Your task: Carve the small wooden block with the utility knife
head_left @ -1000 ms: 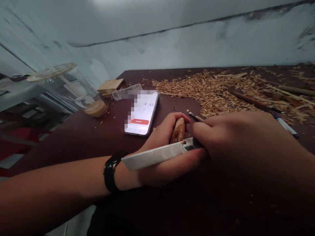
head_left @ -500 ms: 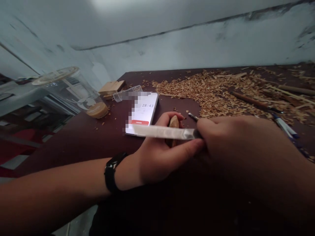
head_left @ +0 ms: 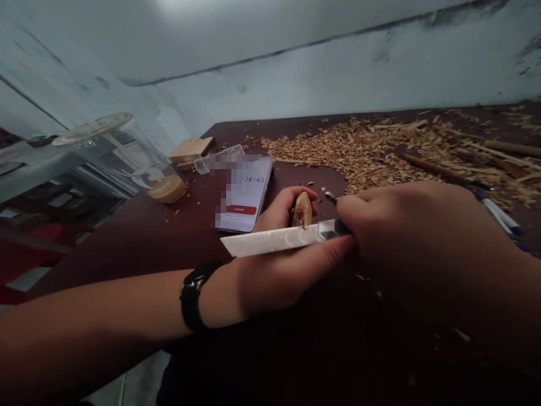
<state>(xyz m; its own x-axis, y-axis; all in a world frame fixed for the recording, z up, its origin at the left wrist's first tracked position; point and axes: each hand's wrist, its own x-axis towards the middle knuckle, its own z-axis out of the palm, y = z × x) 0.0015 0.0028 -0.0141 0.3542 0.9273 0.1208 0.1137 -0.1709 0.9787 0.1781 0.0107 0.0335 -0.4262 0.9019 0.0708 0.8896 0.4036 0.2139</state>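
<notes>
My left hand [head_left: 274, 276], with a black band on its wrist, is wrapped round a small carved piece of wood [head_left: 302, 210]. Closed round the handle of a knife [head_left: 270, 241] is my right hand [head_left: 406, 237]. The broad pale blade points left and lies across the near side of the wood, over my left palm. My left thumb reaches to the handle end of the blade. The lower part of the wood is hidden behind the blade.
Behind my left hand lies a phone [head_left: 247, 194]. A plastic cup [head_left: 135, 163], a clear box [head_left: 220, 159] and a wooden block [head_left: 191, 150] are at the left. Wood shavings [head_left: 350, 146], a brown-handled tool [head_left: 435, 168] and pens [head_left: 499, 214] are at the right.
The knife blade has swung lower at its tip and shows its flat side more. My right hand has risen slightly. A curl of wood now shows at the blade, and loose chips appear below my hands.
</notes>
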